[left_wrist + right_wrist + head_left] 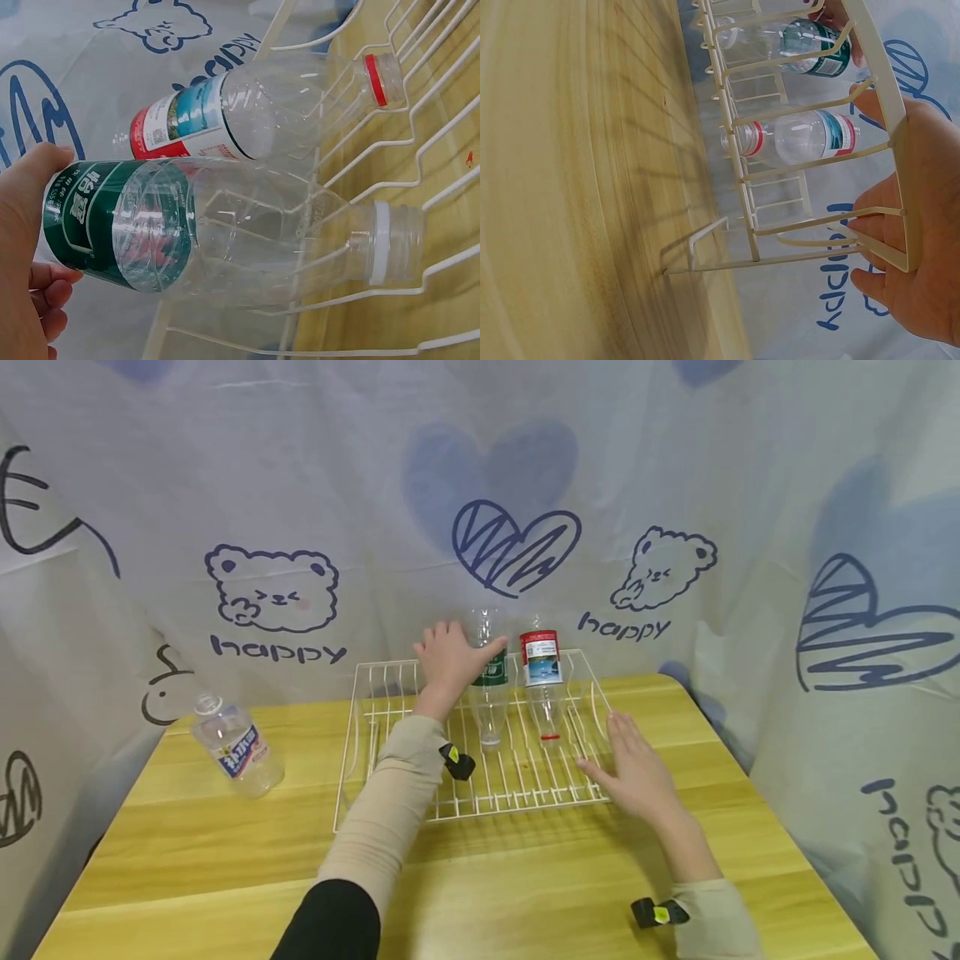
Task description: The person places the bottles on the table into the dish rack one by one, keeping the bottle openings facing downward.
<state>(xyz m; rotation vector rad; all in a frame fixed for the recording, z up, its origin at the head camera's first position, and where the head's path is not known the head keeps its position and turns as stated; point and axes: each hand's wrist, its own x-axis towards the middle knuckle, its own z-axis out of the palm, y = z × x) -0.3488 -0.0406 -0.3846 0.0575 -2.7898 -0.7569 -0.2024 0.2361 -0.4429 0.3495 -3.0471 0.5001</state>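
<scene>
A clear bottle with a green label [491, 672] stands upside down in a white wire rack [438, 819], its capless neck pointing down. My left hand [447, 662] is at its raised base, thumb across the bottle and the other fingers spread at its left side; the left wrist view shows the thumb by the label's edge. Beside it, a second clear bottle with a red, white and blue label [543, 658] is also inverted in the rack. My right hand [637, 772] rests along the rack's right front side, fingers straight and thumb spread.
At the left of the wooden table [187, 835] a third clear bottle [236, 747] with a blue and white label stands upright, uncapped. A pale curtain [375, 485] with drawn hearts and bears hangs close behind the table and along its sides.
</scene>
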